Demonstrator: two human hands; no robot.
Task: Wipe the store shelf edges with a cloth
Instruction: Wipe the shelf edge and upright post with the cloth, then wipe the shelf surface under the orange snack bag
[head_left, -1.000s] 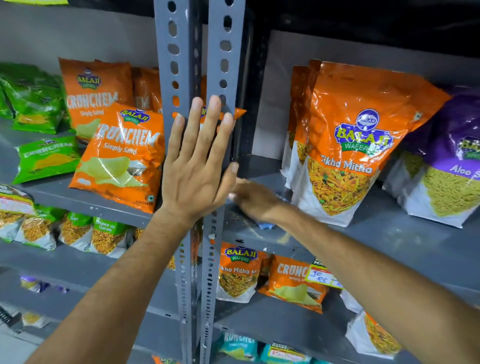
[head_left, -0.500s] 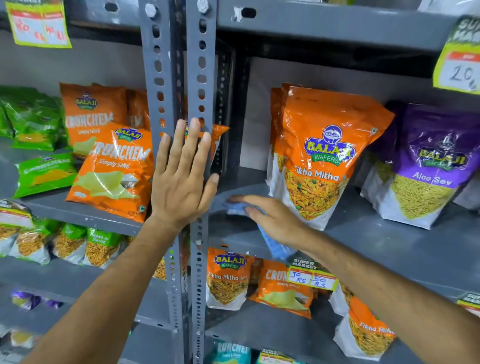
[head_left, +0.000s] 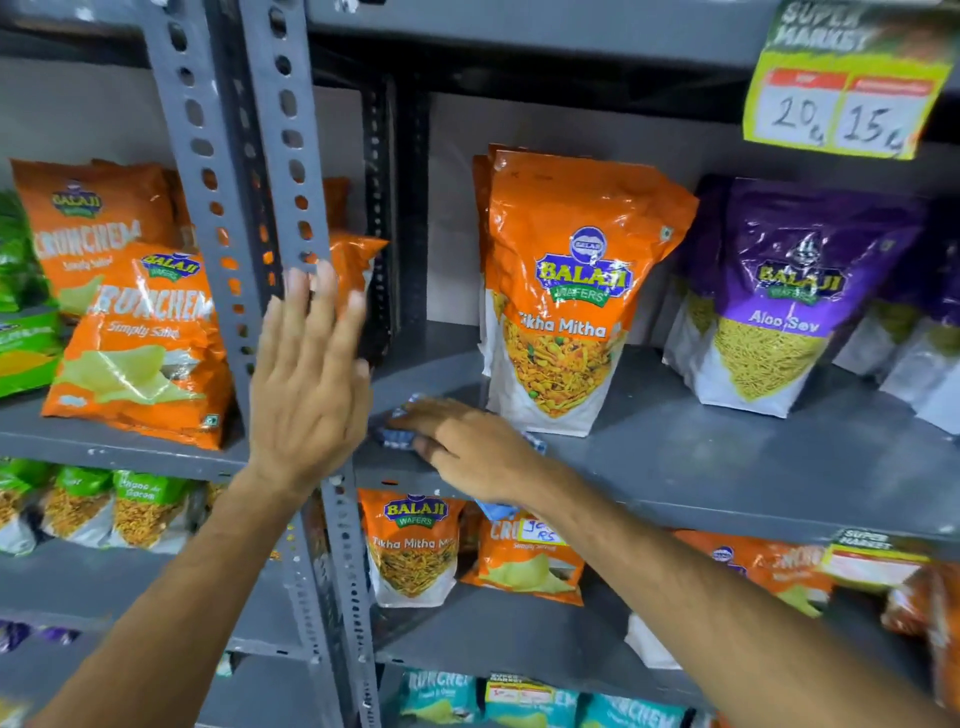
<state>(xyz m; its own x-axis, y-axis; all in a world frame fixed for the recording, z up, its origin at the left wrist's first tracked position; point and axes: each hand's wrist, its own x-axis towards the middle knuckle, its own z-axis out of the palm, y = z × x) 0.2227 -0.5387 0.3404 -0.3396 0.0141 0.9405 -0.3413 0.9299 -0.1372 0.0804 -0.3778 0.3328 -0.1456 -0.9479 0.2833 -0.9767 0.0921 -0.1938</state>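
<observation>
I have my right hand (head_left: 467, 447) pressed flat on the blue cloth (head_left: 397, 434), fingers spread over it rather than closed, at the left front corner of the grey shelf (head_left: 727, 467), just in front of the Tikha Mitha pouch (head_left: 566, 291). My left hand (head_left: 306, 395) is open and empty against the slotted upright (head_left: 291, 156) (a brace, I think). This looks like mid-wipe; next I'd drag the cloth rightward along the front lip, keeping clear of the pouch.
</observation>
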